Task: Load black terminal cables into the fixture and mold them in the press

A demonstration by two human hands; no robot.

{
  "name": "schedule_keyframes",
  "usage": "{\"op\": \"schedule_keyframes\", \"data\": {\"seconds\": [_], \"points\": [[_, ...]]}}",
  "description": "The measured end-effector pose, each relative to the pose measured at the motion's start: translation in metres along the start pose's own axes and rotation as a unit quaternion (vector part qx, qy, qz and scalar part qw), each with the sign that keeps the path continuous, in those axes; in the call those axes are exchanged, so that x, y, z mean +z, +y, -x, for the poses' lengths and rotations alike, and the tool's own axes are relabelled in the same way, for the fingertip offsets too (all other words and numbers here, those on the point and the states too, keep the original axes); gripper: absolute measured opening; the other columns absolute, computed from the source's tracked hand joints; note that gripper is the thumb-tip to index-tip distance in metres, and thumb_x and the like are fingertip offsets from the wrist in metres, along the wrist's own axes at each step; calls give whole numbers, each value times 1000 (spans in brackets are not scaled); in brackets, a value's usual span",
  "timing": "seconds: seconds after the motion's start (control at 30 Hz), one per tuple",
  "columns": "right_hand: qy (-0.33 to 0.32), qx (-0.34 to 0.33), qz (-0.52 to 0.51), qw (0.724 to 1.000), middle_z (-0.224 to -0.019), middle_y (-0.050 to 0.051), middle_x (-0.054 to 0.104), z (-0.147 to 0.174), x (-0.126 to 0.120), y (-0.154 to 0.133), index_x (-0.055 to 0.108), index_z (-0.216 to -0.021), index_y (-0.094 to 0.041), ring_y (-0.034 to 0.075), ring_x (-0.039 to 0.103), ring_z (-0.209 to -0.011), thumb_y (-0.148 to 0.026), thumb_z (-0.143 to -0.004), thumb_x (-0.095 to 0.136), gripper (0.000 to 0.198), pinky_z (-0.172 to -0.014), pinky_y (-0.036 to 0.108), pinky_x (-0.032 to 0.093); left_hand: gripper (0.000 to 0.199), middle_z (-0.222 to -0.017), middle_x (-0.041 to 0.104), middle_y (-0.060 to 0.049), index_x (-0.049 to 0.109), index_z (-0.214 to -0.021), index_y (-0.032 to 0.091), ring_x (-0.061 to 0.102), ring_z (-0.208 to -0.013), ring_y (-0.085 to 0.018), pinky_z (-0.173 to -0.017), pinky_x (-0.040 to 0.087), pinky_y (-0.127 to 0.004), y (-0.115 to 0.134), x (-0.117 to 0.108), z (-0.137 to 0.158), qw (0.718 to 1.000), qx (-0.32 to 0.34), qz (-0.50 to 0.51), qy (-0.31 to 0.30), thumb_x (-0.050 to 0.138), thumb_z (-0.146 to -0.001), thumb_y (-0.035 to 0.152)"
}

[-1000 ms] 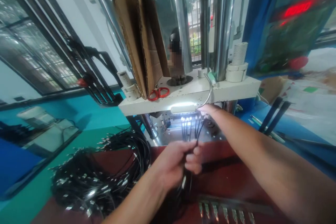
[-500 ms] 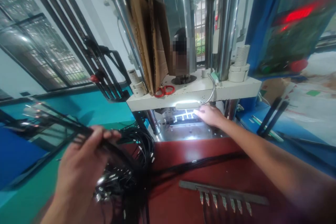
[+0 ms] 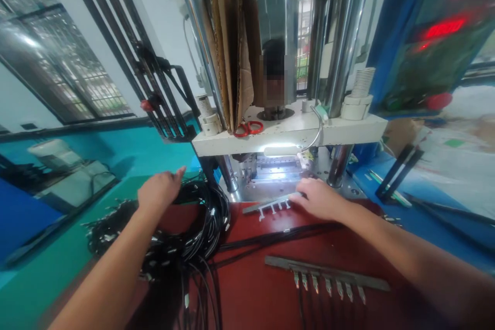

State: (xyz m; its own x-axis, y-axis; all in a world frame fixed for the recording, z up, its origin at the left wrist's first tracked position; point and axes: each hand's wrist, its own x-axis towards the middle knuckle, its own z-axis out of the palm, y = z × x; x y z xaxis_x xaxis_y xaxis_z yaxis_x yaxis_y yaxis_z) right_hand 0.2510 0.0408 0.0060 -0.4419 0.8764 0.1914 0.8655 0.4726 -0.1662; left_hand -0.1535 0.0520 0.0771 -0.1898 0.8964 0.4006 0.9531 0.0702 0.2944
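Observation:
My right hand is closed at the fingertips on the right end of a white branched plastic piece, in front of the press. A narrow grey bar runs along its back edge; I cannot tell whether the two are joined. My left hand is above a coiled bundle of black cables at the left, fingers loose and one stretched out, holding nothing. Nearer me, another grey bar lies on the red tabletop, with several metal-ended cables in a row along it.
Behind my right hand is the lit lower bed of the press, under a thick white plate. Red-handled scissors and cardboard rest on that plate. Black cables cross the tabletop. A control box stands at the right.
My left hand has let go of the black cables, which now lie at the left. My right hand has brought the white branched piece out of the press bed towards me.

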Motion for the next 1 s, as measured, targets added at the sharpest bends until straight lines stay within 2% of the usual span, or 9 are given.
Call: {"op": "schedule_keyframes", "data": {"seconds": [0.07, 0.13, 0.2, 0.27, 0.43, 0.57, 0.67, 0.87, 1.0], "points": [[-4, -13, 20, 1000, -87, 9, 65, 1, 3, -2, 65, -79, -17, 25, 57, -86, -47, -97, 41, 42, -81, 37, 38, 37, -103, 64, -11, 57, -86, 20, 56, -111, -30, -94, 43, -41, 10, 10, 11, 997, 73, 5, -7, 44, -89, 55], [-4, -21, 37, 999, -89, 10, 64, 2, 7, -4, 65, -80, -16, 27, 56, -88, -47, -97, 40, 43, -81, 39, 37, 36, -116, 60, -11, 56, -101, 21, 54, -114, -26, -99, 41, -38, 15, 25, 19, 986, 160, 17, -37, 44, -91, 53], [0, -24, 49, 999, -89, 11, 63, 3, 10, -6, 64, -81, -15, 28, 56, -89, -45, -98, 39, 42, -81, 41, 37, 35, -107, 60, -11, 56, -100, 18, 57, -105, -26, -95, 44, -38, 17, 39, 23, 975, 208, 21, -75, 42, -92, 49], [2, -26, 54, 998, -89, 11, 63, 4, 12, -8, 63, -82, -15, 28, 55, -89, -45, -98, 40, 41, -82, 41, 36, 33, -95, 59, -10, 57, -92, 17, 58, -95, -26, -90, 46, -40, 19, 44, 26, 974, 210, 10, -88, 41, -93, 47], [0, -39, 48, 998, -89, 10, 62, 7, 12, -8, 61, -87, -16, 26, 55, -88, -47, -96, 46, 36, -82, 41, 36, 24, -107, 59, -11, 57, -100, 19, 54, -107, -27, -99, 40, -41, 47, 13, 52, 964, 262, 47, -22, 44, -95, 38], [1, -45, 28, 999, -92, 11, 62, 6, 10, -11, 63, -87, -15, 27, 55, -91, -41, -97, 48, 31, -81, 41, 36, 22, -95, 61, -3, 59, -94, 24, 58, -87, -18, -81, 44, -30, 79, -17, 98, 911, 316, 132, -229, 39, -99, 34], [-2, -65, -12, 998, -100, 9, 62, 2, 8, -20, 65, -103, -18, 26, 54, -98, -41, -89, 63, 27, -84, 39, 37, 18, -96, 62, -2, 60, -98, 25, 59, -84, -18, -75, 45, -28, 97, -20, 129, 877, 330, 139, -321, 43, -98, 32], [-7, -95, -71, 993, -110, 6, 60, -4, 8, -47, 67, -115, -27, 25, 51, -105, -33, -80, 74, 37, -90, 37, 37, 20, -108, 60, -5, 58, -111, 23, 62, -92, -20, -81, 49, -32, 120, 4, 156, 840, 386, 111, -364, 51, -92, 24], [-8, -80, -82, 993, -108, 7, 61, -2, 9, -65, 70, -113, -27, 26, 51, -103, -45, -82, 69, 36, -89, 38, 38, 23, -113, 60, -5, 56, -114, 23, 62, -98, -22, -85, 50, -36, 127, 18, 159, 838, 403, 83, -359, 50, -92, 21]]}}
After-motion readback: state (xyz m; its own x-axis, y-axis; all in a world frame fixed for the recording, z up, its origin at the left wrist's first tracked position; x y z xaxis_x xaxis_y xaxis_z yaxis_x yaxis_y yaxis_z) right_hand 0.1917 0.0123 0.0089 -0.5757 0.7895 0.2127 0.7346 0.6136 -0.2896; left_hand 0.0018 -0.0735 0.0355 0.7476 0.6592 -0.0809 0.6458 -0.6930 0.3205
